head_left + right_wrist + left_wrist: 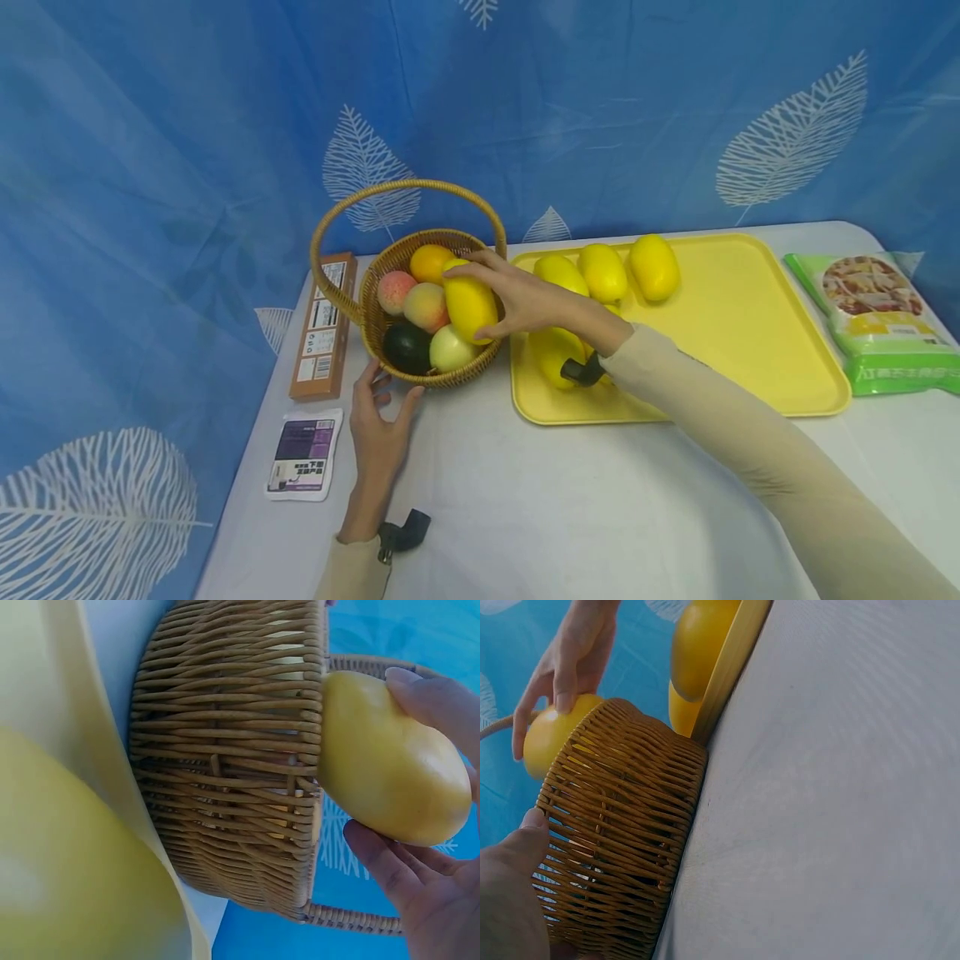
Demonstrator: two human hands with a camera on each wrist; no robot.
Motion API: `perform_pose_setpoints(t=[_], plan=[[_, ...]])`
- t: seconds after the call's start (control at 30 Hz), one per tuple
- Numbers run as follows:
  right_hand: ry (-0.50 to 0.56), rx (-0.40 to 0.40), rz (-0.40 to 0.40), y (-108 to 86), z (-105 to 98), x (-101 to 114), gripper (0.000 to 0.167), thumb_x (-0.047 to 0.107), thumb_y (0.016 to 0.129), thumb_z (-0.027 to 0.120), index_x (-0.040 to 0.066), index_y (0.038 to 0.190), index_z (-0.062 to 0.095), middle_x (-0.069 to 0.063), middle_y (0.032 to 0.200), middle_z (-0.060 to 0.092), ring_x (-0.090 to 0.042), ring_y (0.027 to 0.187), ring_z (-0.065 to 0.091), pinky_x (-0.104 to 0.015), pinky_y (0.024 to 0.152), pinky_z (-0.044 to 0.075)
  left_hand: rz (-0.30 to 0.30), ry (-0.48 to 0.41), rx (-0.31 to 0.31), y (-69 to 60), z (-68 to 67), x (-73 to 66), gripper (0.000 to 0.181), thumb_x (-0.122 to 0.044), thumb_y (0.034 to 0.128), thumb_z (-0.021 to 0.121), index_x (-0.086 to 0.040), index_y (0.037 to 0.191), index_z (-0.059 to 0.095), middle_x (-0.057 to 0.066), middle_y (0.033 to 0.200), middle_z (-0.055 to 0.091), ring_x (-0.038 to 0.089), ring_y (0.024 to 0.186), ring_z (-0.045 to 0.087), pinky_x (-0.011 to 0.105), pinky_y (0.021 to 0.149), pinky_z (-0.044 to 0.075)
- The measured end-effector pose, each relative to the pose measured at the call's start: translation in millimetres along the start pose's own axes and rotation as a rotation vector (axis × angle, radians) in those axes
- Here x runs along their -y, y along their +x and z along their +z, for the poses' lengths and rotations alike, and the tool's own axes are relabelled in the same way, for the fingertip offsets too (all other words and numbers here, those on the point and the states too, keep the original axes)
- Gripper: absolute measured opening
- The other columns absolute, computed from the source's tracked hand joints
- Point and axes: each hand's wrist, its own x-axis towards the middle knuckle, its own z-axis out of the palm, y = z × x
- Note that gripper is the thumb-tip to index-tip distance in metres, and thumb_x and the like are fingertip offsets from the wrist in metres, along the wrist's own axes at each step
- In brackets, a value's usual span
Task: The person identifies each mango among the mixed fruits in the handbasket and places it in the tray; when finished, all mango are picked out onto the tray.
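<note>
My right hand [525, 297] grips a yellow mango [470, 308] at the right side of the wicker basket [450, 379]. In the right wrist view, thumb and fingers lie on opposite sides of this mango [390, 761], which sits at rim level. The basket also holds an orange [431, 264], two peaches [426, 307], a dark green fruit [407, 347] and a pale green round fruit [452, 350]. Spread loosely, my left hand [378, 429] touches the basket's near left side; its thumb [531, 832] meets the rim in the left wrist view.
A yellow tray [750, 333] right of the basket carries several more mangoes [654, 267]. Beyond it lies a green-and-white food bag [885, 321]. Left of the basket are a long brown box [324, 329] and a purple-and-white packet [303, 454]. The basket's tall handle [408, 183] arches over its back.
</note>
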Motion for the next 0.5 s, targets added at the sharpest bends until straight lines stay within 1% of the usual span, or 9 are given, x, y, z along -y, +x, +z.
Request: perform_pose_setpoints(t=[0.13,0.27,0.4,0.5], plan=[[0.009,-0.033,-0.011,-6.4,-3.2,1.2,0.084,0.037,0.078,0.082,0.028,0.148,0.036,-0.013,0.151,0.029,-0.032,0.139,0.035,-0.052,0.106,0.045,0.01,-0.004,-0.006,-0.7,1.6,2.5,0.074,-0.025,0.0834,0.079,-0.008,0.145,0.041,0.012,0.133,0.056,0.026,0.117,0.058,0.035,0.089,0.051],[0.021,-0.059,-0.007,-18.6,-11.8,5.0,0.085,0.038,0.078,0.081,0.032,0.149,0.035,-0.011,0.144,0.033,-0.029,0.133,0.038,-0.05,0.1,0.047,0.014,-0.012,-0.008,-1.2,1.8,3.3,0.074,-0.025,0.0838,0.079,-0.008,0.145,0.041,0.012,0.134,0.055,0.027,0.117,0.058,0.036,0.089,0.051],[0.016,-0.065,0.015,-36.7,-22.1,6.3,0.087,0.039,0.079,0.081,0.035,0.151,0.032,-0.011,0.141,0.034,-0.029,0.129,0.042,-0.049,0.096,0.048,0.012,-0.019,-0.01,-2.0,1.2,3.1,0.073,-0.026,0.0841,0.078,-0.008,0.145,0.041,0.012,0.135,0.055,0.027,0.117,0.058,0.037,0.09,0.051],[-0.003,-0.087,0.052,-55.2,-29.2,2.6,0.088,0.04,0.079,0.081,0.037,0.151,0.032,-0.011,0.141,0.035,-0.029,0.125,0.044,-0.049,0.094,0.048,0.013,-0.021,-0.014,-2.6,1.1,4.2,0.073,-0.025,0.084,0.079,-0.008,0.145,0.041,0.012,0.134,0.055,0.028,0.117,0.058,0.037,0.089,0.051]])
